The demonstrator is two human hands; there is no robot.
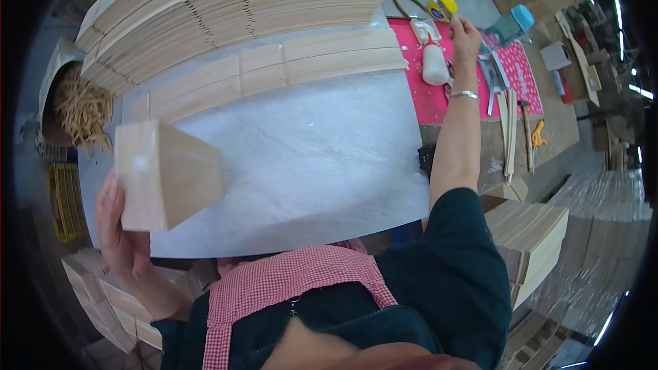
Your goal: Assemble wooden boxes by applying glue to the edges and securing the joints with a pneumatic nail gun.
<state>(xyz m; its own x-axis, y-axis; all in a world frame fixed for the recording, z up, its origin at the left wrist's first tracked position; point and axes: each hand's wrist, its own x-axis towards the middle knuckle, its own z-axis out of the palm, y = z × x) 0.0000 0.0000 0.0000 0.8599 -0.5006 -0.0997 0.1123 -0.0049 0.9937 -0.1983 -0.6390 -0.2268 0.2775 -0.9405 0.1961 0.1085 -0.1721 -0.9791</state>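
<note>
At the left, my left hand [120,223] is closed round the side of a pale wooden box [188,175], which it holds up above the table's left end. My right arm stretches far forward to the right. Over a pink mat [432,106], my right hand [466,38] has its fingers pinched together; a thin greyish piece shows at the fingertips, too small to name. Beside them are a yellow round container [442,1] and a small white dish [423,31]. Just nearer me lies a white glue bottle [434,65] with a red tip.
Stacked wooden panels [295,0] fill the table's back; a lower row [260,72] lies before them. A turquoise-lidded bottle [514,22], metal tool [492,72], wood strips [508,133] and hammer [526,137] are at right. Wood scraps fill a bin [51,106] at left.
</note>
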